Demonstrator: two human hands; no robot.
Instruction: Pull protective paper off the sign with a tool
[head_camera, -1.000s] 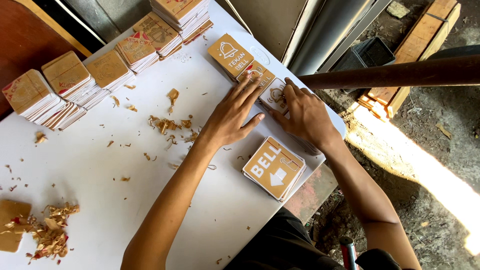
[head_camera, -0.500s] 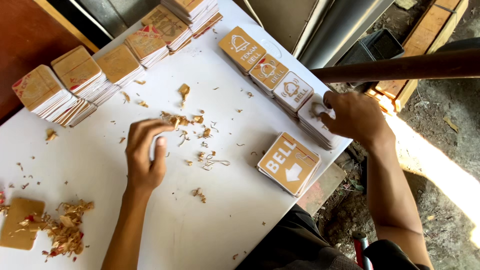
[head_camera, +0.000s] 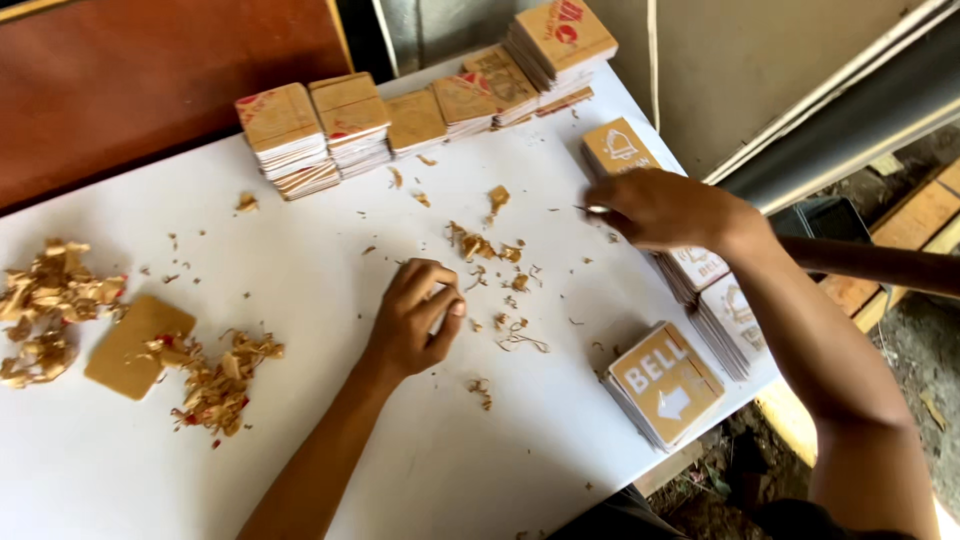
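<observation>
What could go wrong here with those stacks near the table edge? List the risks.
1. The stack with the arrow plate sits at the white table's near edge; the right forearm above could possibly knock it off.
2. The right hand reaches over the neighbouring stacks; a brush might topple them.
3. The left hand rests among paper scraps, which could scatter.

Soft daylight on your table, sharp at centre

You get even, bright light on the white table (head_camera: 300, 250); your left hand (head_camera: 415, 320) drops a faint shadow toward 3 o'clock. Sun glare burns at 4 o'clock, your right hand (head_camera: 665, 210) smears slightly, and the far wall at 1 o'clock sits dimmer.
</observation>
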